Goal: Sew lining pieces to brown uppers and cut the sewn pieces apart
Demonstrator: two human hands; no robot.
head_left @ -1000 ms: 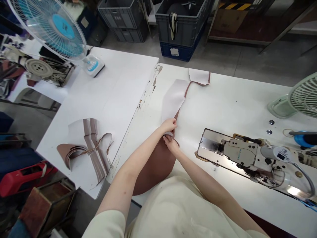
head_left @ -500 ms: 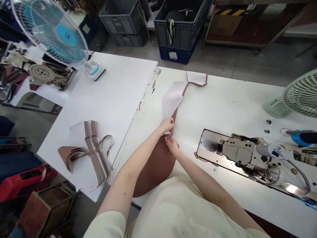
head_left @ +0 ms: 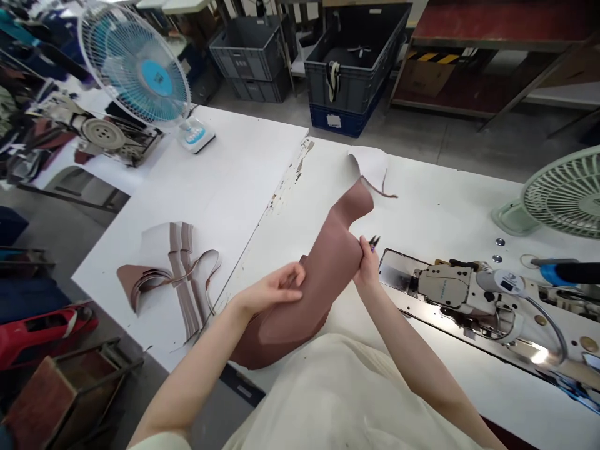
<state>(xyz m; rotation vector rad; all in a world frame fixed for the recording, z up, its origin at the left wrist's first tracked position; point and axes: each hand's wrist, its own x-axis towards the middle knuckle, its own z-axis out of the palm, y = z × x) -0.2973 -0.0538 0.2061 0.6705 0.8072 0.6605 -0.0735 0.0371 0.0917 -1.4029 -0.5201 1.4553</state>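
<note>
Sewing machine (head_left: pixel 445 286) obstructs space beside the right fingers (head_left: pixel 365 246).

My head camera is looking forward and down from above and behind my left hand (head_left: pixel 276 287) and right hand (head_left: pixel 368 265). It is sitting near enough to be catching both forearms (head_left: pixel 206 353), while also facing past my hands to the floor (head_left: pixel 422 137) beyond.

The left arm (head_left: pixel 201 356) and right arm (head_left: pixel 415 359) are stretched forward. The left hand (head_left: pixel 274 289) is turned inward, fingers (head_left: pixel 295 270) curled, left thumb (head_left: pixel 288 295) held apart. The right hand (head_left: pixel 369 265) is closed, right thumb (head_left: pixel 364 242) pointed forward.
</note>
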